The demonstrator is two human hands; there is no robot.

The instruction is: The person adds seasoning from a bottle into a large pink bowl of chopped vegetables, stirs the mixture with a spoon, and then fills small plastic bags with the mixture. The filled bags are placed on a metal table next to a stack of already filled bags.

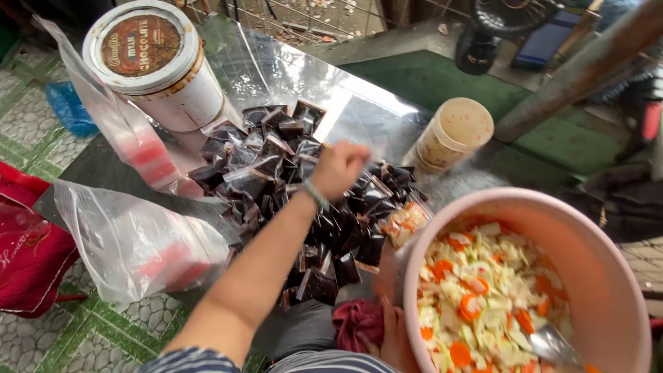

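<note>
Dark-brown sauce in small clear plastic sachets (276, 173) lies heaped on the sheet-metal table top (276, 69). Left hand (338, 169) is curled down onto the heap's middle; fingers hidden, so cannot tell if a sachet is pinched. Right hand (397, 338) lies flat against the pink plastic bowl (608, 276) of chopped cabbage and carrot, beside a dark red cloth (356, 324); grip unclear. Step in hand, judged: picking from the heap. A lift would call for a clean pinch on one sachet. White round tin (148, 62) stands behind.
</note>
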